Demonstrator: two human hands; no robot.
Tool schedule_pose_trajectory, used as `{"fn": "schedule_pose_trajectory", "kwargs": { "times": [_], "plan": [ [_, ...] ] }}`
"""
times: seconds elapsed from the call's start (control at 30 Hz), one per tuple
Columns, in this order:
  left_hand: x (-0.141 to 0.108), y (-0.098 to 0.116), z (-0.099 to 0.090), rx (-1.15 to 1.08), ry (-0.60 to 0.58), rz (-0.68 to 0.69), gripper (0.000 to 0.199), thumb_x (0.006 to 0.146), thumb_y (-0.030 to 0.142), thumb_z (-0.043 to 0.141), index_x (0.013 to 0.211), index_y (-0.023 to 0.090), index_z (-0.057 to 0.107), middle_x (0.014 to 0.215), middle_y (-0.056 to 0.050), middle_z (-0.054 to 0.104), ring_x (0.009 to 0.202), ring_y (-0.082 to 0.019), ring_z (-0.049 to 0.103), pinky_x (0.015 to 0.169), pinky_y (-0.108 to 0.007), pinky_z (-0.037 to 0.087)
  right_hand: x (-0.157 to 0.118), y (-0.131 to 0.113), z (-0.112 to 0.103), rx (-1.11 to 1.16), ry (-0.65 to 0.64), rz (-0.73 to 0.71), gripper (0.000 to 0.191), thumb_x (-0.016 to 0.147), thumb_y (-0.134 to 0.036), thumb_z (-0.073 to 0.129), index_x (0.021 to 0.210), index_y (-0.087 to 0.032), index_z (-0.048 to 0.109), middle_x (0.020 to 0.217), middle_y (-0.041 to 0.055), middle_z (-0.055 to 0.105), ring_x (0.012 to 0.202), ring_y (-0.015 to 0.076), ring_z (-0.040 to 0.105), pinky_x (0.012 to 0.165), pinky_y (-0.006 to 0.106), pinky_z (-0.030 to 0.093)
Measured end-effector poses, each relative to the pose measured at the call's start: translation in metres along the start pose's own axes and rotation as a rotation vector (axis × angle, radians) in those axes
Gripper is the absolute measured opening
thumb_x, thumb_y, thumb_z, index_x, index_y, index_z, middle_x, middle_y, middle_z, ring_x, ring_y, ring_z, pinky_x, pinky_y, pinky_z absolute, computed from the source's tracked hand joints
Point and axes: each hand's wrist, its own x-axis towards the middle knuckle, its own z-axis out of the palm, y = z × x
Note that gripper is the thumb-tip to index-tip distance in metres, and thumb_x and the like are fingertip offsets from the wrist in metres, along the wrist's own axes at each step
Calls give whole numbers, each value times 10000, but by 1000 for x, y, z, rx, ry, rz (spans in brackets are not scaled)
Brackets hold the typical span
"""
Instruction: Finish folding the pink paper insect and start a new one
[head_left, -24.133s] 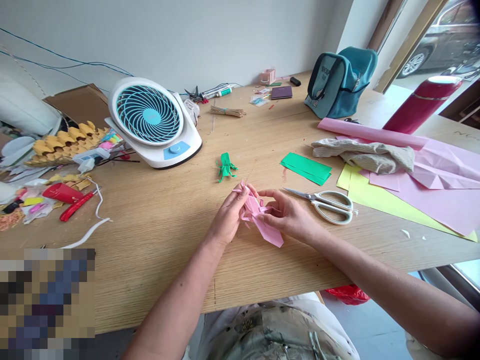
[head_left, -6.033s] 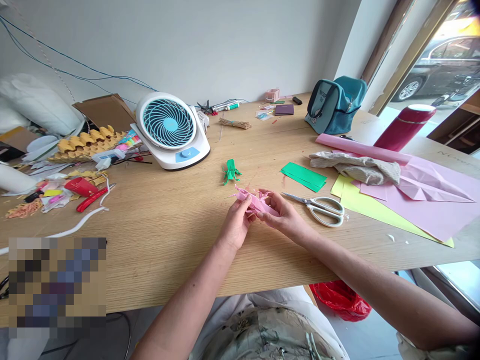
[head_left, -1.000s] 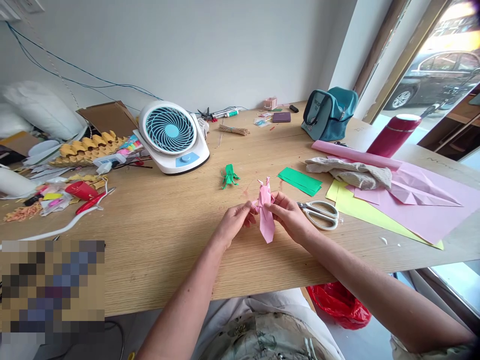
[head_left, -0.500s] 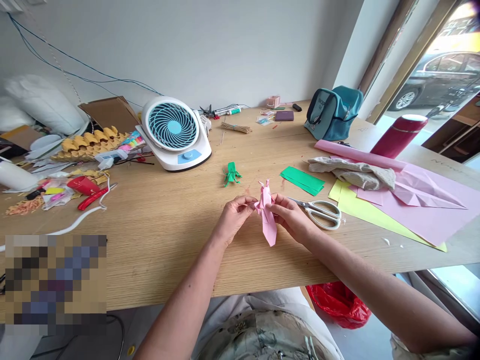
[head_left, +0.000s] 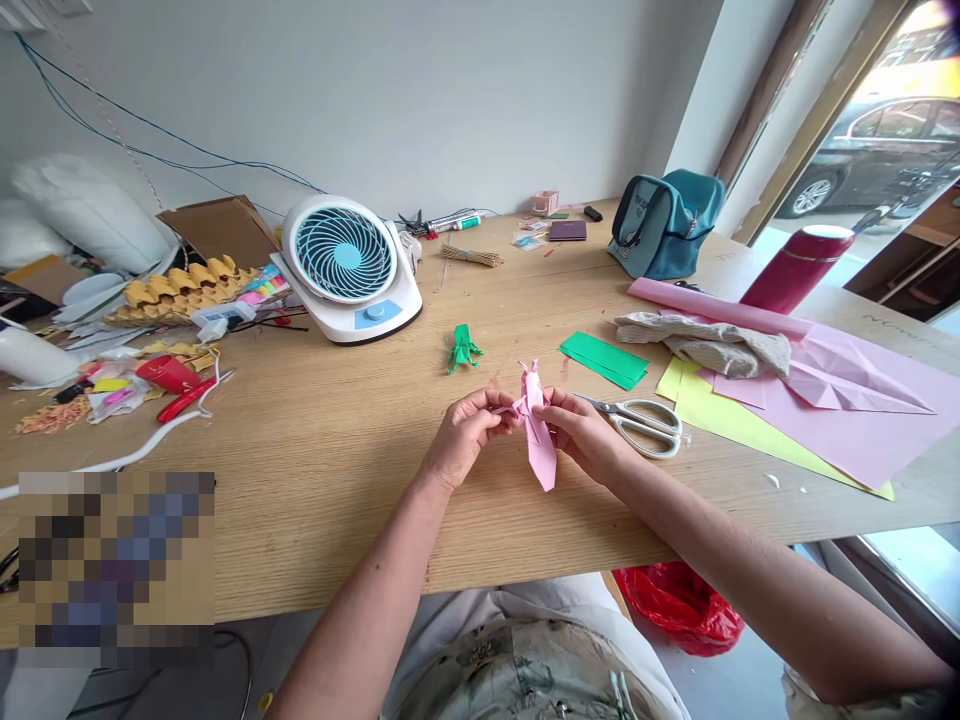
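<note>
One left hand (head_left: 466, 440), one right hand (head_left: 589, 438) and two folded paper figures, one pink figure (head_left: 539, 447) and one green figure (head_left: 462, 345), shared the scene with one fan (head_left: 346, 255), one pair of scissors (head_left: 621, 411), one flask (head_left: 799, 270) and one bag (head_left: 675, 230).

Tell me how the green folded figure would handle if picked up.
The green folded figure looks like thin paper, so probably light and easily crushed. Its narrow legs splay out, so they may bend if pinched, and rolling seems unlikely.

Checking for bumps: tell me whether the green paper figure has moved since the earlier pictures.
No, the green paper figure shows no shift either way against the fan.
</note>
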Motion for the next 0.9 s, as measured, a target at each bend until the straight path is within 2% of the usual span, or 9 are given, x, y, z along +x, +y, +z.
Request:
{"fn": "schedule_pose_trajectory", "kwargs": {
  "times": [0.13,0.33,0.47,0.53,0.6,0.73,0.9],
  "plan": [
    [1,-2,-3,24,1,30,202,766,324,718,846,140,693,777,-40,698,708,-115,642,710,-234,512,0,0,0,-3,-13,-1,318,682,-403,798,837,-204,605,780,-11,620,669,120,518,632,257,385],
    [3,-6,-9,399,-53,190,227,841,334,692,1002,174,681,912,-54,715,803,-162,682,824,-322,549,1,1,-3,1,3,-8,311,681,-390,798,832,-211,594,793,-17,622,680,125,526,658,267,403],
    [3,-5,-12,716,-59,375,126,891,249,610,881,205,728,913,-63,682,859,-178,646,805,-292,513,1,2,-3,-21,-31,1,308,678,-393,800,815,-216,588,789,-15,629,674,129,531,654,268,398],
    [3,-5,-12,791,-14,487,120,857,206,635,835,221,752,942,-67,658,915,-189,619,821,-287,490,0,1,-2,-22,-44,12,315,673,-398,805,813,-217,588,802,-6,644,684,135,540,659,272,403],
    [3,-5,-12,826,49,558,117,813,178,670,821,235,771,896,-54,630,874,-181,597,796,-276,472,-1,1,-1,-14,-46,19,328,665,-401,814,815,-216,589,820,3,657,694,139,548,663,274,410],
    [2,-3,-7,826,48,522,181,819,145,621,840,234,777,764,-27,624,720,-157,567,697,-259,446,-1,0,0,-9,-45,6,341,658,-415,822,815,-216,593,816,1,662,691,136,553,663,274,419],
    [-4,6,1,648,-33,360,254,832,145,554,947,194,775,930,-62,719,881,-198,638,829,-287,480,1,2,1,-45,3,-38,373,641,-448,832,801,-209,595,764,-16,648,667,121,549,653,267,417]
  ]
}}
